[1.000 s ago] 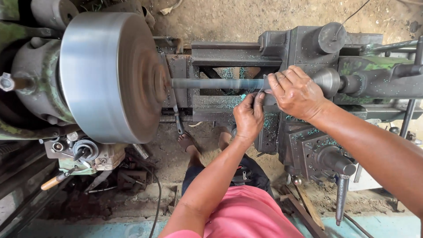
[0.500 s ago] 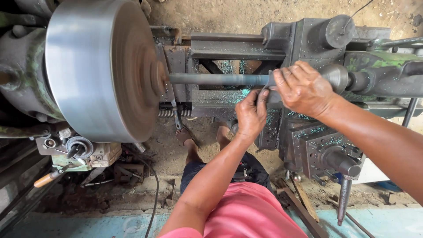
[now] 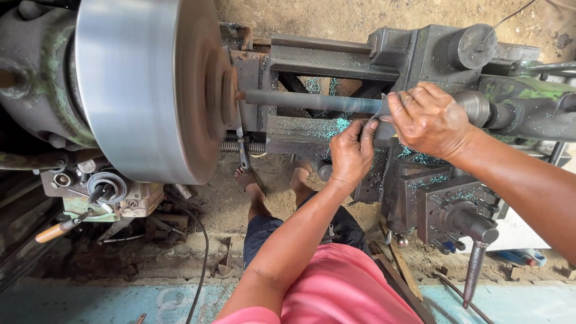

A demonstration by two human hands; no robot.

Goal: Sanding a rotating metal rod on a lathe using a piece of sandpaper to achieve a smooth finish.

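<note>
Hands are working at a gray rod [image 3: 306,101] spinning on the big wheel [image 3: 144,90]. Left hand [image 3: 353,153] is pinching a thin strip [image 3: 381,108] against it; right hand [image 3: 427,119] is gripping the strip's top, keeping it steady.

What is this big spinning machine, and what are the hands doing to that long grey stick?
This is a lathe, a machine that spins metal so it can be shaped. The picture comes from a camera worn on the person's head, looking straight down, so you see their own arms, pink shirt and bare feet on the dirt floor.

The large silver disc on the left looks blurred, which suggests it is turning. Out of its middle runs a long grey metal rod, reaching across to the dark machine block on the right.

Both hands meet at the rod's right end. The right hand rests over the top of it, and the left hand comes up from below, its fingers pinching a small grey piece against the rod. What that piece is, I cannot tell.

Shiny green-blue metal shavings lie on the machine.
</note>
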